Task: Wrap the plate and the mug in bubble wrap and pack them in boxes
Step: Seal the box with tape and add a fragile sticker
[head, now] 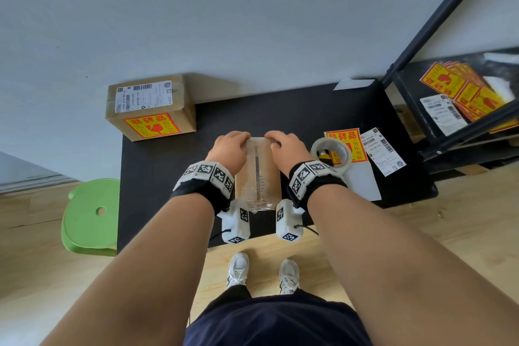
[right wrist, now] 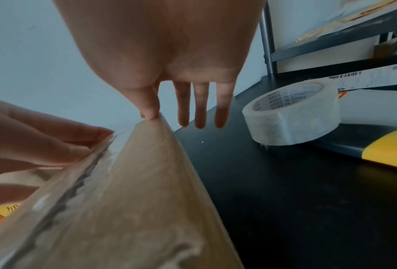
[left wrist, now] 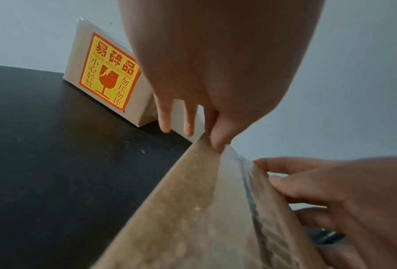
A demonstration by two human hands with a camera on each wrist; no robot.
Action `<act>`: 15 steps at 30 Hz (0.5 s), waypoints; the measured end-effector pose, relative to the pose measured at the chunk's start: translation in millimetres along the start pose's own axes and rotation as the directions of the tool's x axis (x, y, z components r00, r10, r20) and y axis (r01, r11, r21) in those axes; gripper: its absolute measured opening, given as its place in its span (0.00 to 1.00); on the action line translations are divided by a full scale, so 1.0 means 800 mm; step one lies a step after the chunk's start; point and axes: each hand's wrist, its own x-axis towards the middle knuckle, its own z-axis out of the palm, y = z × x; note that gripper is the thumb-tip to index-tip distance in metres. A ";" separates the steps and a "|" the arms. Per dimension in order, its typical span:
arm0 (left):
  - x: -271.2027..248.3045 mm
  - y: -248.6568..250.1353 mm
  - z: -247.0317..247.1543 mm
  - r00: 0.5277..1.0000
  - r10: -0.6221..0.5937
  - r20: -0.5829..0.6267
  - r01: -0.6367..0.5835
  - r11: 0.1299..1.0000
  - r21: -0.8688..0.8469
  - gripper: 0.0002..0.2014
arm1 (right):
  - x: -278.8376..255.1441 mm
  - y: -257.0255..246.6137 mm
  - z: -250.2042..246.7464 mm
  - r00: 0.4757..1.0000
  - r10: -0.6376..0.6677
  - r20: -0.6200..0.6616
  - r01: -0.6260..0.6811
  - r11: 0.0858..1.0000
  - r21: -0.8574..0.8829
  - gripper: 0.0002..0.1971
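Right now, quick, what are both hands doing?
Left hand: fingers pressing the far end of the taped box, thumb on its top edge.
Right hand: the same on the box's other far corner; whether it grips cannot be told.
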 end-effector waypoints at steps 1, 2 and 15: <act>-0.002 0.002 0.001 1.000 0.002 -0.011 -0.003 0.999 -0.041 0.22 | 0.001 -0.002 0.000 1.000 0.019 0.024 -0.019 1.000 0.022 0.20; -0.003 0.004 0.002 1.000 -0.003 -0.024 0.001 0.997 -0.083 0.21 | 0.002 -0.003 0.000 0.998 0.036 0.048 -0.039 0.997 0.060 0.20; 0.013 -0.007 -0.010 0.986 -0.149 0.078 0.168 0.876 -0.451 0.18 | 0.012 -0.002 -0.009 0.982 0.074 0.176 -0.128 0.939 0.320 0.17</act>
